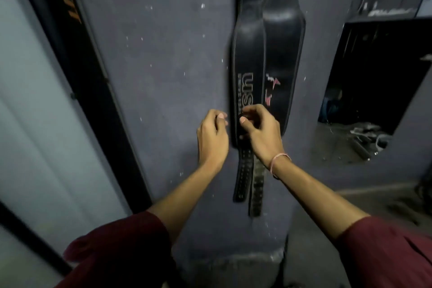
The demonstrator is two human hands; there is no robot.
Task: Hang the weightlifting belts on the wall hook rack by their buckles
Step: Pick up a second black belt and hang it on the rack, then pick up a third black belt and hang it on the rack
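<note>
Two glossy black leather belts point(268, 54), wide and tapering to perforated tails, hang against the rough grey wall point(163, 65). Right hand point(259, 131) pinches the left belt's stitched edge; left hand point(212, 136) loosely curled, empty.

Two black leather weightlifting belts hang side by side on the grey wall: one with white lettering point(247, 72), one with a red mark point(281, 65). Two perforated strap tails dangle below them, one black point(243, 178), one duller point(256, 192). Two bare hands, left hand point(212, 138) and right hand point(260, 132). One pink wristband point(279, 161). One wall mirror point(374, 91).
</note>
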